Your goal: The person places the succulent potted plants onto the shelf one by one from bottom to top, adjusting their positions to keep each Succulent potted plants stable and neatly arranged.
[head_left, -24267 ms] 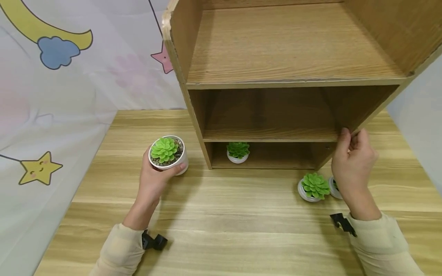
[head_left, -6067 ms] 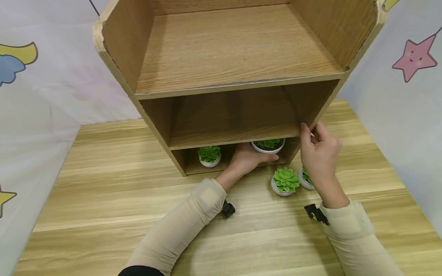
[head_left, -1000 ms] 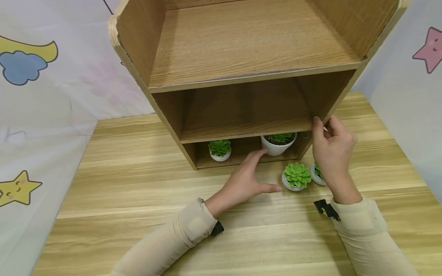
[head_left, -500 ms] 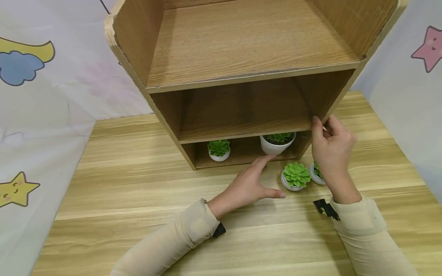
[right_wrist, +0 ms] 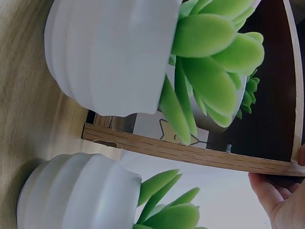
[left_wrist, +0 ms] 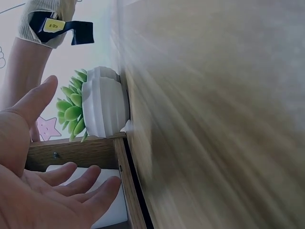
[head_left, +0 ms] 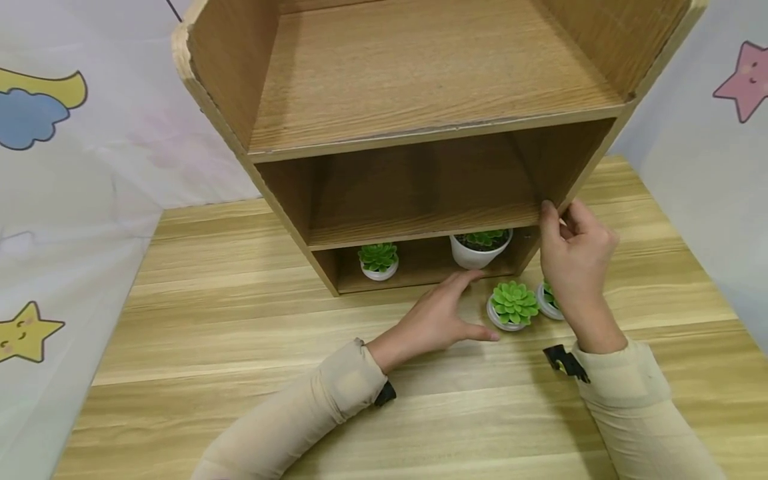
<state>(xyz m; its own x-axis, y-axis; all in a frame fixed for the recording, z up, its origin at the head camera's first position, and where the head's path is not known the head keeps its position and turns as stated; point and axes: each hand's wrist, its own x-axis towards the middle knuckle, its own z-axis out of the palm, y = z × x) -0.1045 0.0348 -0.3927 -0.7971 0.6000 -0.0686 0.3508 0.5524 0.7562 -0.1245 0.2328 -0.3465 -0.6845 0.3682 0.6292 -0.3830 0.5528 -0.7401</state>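
Observation:
My left hand [head_left: 435,317], fingers spread and holding nothing, is low over the table. Its thumb tip is beside a small potted succulent [head_left: 513,307] in a ribbed white pot [left_wrist: 107,105]. My right hand [head_left: 579,267] pinches the right side panel of the wooden shelf unit [head_left: 444,73], thumb on the inner side. Partly covered by that hand, a second small potted succulent [head_left: 549,303] stands on the table. In the bottom compartment, a larger potted succulent [head_left: 477,253] in a smooth white pot sits at the right, its top hidden by the shelf above. Another small potted succulent [head_left: 378,260] sits at the left.
The pale wood table [head_left: 210,320] spreads left and in front of the unit. A white printed cloth [head_left: 120,173] hangs behind and at both sides. The unit's middle shelf board [head_left: 420,233] overhangs the bottom compartment in the head view.
Since the oldest frame, my left hand has carried the larger potted succulent from the table's left into the bottom compartment, let go and drawn back toward the small succulent. My right hand keeps its hold.

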